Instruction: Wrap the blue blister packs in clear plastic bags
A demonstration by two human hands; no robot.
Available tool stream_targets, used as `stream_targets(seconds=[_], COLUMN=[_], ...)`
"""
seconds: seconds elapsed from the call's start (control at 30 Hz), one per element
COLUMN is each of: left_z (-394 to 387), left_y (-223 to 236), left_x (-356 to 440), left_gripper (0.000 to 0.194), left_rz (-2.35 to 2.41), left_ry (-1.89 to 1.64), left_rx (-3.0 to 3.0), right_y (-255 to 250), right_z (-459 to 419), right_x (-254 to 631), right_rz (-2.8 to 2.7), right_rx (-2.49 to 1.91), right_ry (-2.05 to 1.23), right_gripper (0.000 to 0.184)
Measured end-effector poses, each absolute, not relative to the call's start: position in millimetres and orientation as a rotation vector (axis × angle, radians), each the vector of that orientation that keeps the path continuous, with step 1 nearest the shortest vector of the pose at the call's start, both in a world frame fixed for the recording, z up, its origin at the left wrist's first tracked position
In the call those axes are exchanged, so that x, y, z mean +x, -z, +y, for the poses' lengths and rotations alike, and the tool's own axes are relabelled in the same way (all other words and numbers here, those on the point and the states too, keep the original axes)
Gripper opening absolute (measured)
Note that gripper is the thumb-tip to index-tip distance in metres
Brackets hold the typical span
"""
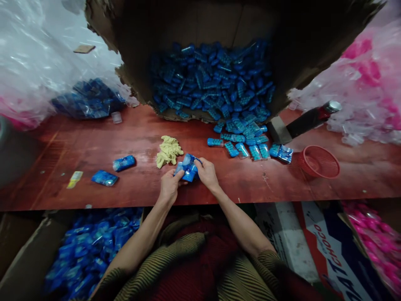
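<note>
Both hands meet over the near edge of the red wooden table (pixel 94 146). My left hand (pixel 168 186) and my right hand (pixel 207 172) are both closed on a clear bag of small blue packs (pixel 188 168), held between them just above the tabletop. A heap of rubber bands (pixel 168 151) lies just beyond my left hand. Two filled bags (pixel 124 163) (pixel 104 178) lie to the left. Loose blue packs (pixel 247 144) spill from a torn cardboard box (pixel 206 79) at the back.
A small red basket (pixel 318 161) sits at the right, with a dark tool with a red and silver handle (pixel 302 123) behind it. Plastic sacks flank the box on both sides. Below the table, a carton of filled blue bags (pixel 90 246) stands left, pink ones (pixel 376 238) right.
</note>
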State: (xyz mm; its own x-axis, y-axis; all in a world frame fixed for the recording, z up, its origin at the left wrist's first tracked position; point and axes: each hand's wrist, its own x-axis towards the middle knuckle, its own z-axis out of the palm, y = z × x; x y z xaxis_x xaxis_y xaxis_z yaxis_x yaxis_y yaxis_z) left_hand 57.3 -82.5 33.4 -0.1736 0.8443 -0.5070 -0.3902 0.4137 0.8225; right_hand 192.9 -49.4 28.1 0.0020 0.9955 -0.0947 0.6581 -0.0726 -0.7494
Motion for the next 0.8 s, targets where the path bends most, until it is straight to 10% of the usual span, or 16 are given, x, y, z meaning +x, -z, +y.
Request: stream_targets(seconds=[0.4, 0.8], left_z=[-63, -74], left_y=[-28, -36], left_x=[56, 53], left_gripper=[0.024, 0.041], left_rz=[1.408, 1.246], left_ry=[-1.088, -1.244], left_rx=[0.402, 0.410], right_y=[-51, -30], right_z=[-59, -42], right_x=[195, 202], right_rz=[-2.496, -1.678], right_rx=[-1.699, -1.478], right_ry=[-0.806, -1.194], right_gripper=[0.052, 0.033])
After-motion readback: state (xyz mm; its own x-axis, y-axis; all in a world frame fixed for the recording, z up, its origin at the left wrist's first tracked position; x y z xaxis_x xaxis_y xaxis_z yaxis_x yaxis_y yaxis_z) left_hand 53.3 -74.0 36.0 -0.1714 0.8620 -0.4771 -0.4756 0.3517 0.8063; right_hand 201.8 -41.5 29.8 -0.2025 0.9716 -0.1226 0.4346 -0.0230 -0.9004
